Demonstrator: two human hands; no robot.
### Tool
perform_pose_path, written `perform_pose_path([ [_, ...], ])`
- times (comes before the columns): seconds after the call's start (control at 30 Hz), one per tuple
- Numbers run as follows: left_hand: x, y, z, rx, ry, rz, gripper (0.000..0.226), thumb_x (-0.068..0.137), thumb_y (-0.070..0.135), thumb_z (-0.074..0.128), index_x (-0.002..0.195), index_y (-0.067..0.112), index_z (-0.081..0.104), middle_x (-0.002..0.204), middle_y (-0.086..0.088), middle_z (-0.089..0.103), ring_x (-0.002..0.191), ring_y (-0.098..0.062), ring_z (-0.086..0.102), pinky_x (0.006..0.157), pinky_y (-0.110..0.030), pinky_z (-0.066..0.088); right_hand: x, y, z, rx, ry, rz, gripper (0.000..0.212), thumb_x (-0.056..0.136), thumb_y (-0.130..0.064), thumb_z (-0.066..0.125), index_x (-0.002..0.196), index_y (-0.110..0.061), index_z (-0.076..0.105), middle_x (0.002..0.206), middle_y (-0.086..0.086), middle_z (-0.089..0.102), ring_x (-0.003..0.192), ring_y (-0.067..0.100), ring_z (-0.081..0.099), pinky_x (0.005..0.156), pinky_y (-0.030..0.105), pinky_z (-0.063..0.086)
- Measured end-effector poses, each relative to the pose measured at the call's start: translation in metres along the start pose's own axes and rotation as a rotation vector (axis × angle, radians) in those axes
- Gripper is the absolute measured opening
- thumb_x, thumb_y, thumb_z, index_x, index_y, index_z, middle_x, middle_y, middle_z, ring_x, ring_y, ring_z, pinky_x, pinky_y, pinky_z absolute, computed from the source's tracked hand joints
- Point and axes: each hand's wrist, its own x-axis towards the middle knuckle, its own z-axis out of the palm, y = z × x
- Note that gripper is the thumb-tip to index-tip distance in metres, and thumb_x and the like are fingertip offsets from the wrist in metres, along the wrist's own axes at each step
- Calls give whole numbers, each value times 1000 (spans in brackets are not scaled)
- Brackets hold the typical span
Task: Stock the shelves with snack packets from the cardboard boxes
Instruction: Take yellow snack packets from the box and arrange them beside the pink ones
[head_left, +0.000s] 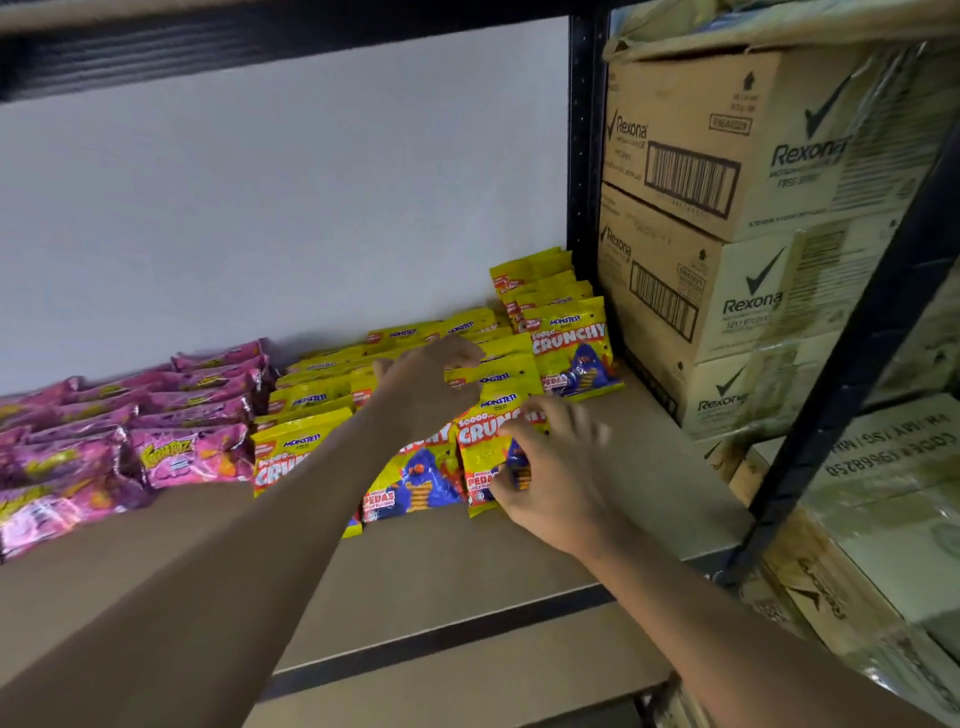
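The shelf board (649, 467) lies bare to the right of the right hand (556, 478), up to the stacked Rexona cartons (727, 156). Pink snack packets (192, 457) are ranked well left of both hands. The Monster Crunchy packets (571, 348) are filed upright, faces forward. The front packet (483, 447) is pinched by the right hand, thumb low, fingers at the top. The left hand (431, 379) is curled over packets just behind; a grip there cannot be confirmed.
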Motion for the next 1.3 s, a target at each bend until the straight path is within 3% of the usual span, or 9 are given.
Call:
perform_pose_path([
  [0.17, 9, 1, 13, 112, -107, 60, 34, 92, 37, 64, 125, 37, 55, 128, 19, 63, 129, -11, 49, 92, -39, 21, 2, -2, 4, -72, -15, 1, 38, 74, -48, 58, 108, -33, 62, 123, -3, 51, 108, 19, 45, 80, 39, 37],
  [0.4, 26, 5, 20, 24, -12, 53, 32, 86, 26, 72, 112, 38, 58, 105, 21, 63, 117, -10, 52, 85, -35, 17, 4, 1, 6, -107, -47, -4, 39, 83, -46, 59, 119, -32, 55, 127, -2, 51, 110, 20, 50, 80, 40, 43],
  [0.57, 36, 2, 21, 92, -54, 10, 49, 82, 36, 77, 126, 36, 53, 138, 16, 54, 135, -13, 42, 104, -42, 21, 7, 3, 7, -97, -71, 6, 40, 85, -46, 62, 122, -33, 54, 132, -3, 52, 115, 20, 51, 81, 41, 45],
  [0.77, 39, -9, 19, -140, -89, -59, 47, 72, 29, 82, 108, 42, 54, 105, 21, 63, 113, -11, 60, 104, -53, 40, 9, 6, 8, -57, -73, -9, 38, 84, -41, 67, 120, -33, 57, 133, -3, 54, 119, 20, 53, 82, 42, 47],
  [0.9, 43, -1, 16, -64, -31, -34, 35, 80, 23, 77, 109, 33, 61, 92, 26, 59, 111, -9, 57, 104, -41, 32, 12, 8, 8, -77, -40, -23, 38, 83, -39, 68, 120, -34, 58, 129, -4, 56, 118, 20, 54, 82, 40, 44],
  [1.0, 47, 6, 13, 54, 12, 34, 33, 84, 25, 75, 113, 31, 62, 99, 26, 59, 121, -7, 48, 90, -32, 17, 18, 10, 10, -73, -30, -12, 39, 82, -38, 70, 119, -34, 60, 126, -4, 57, 118, 21, 53, 81, 41, 43],
  [1.1, 54, 5, 13, 63, -26, 28, 38, 82, 29, 77, 116, 32, 59, 107, 24, 60, 119, -7, 50, 91, -32, 16, 21, 11, 12, -88, -23, -9, 38, 81, -38, 69, 118, -35, 59, 126, -6, 56, 117, 19, 51, 79, 40, 42],
  [1.2, 60, 1, 11, 43, -40, 42, 50, 79, 31, 79, 122, 34, 53, 120, 18, 58, 116, -11, 53, 93, -35, 22, 19, 11, 14, -85, -32, -11, 38, 82, -38, 67, 118, -36, 58, 127, -6, 55, 118, 19, 51, 80, 40, 42],
  [1.3, 62, -2, 9, -34, -30, 26, 68, 74, 35, 84, 131, 39, 47, 137, 5, 45, 112, -19, 56, 101, -49, 38, 21, 11, 14, -70, -43, -21, 39, 82, -37, 67, 119, -35, 56, 128, -7, 54, 119, 19, 51, 80, 41, 42],
])
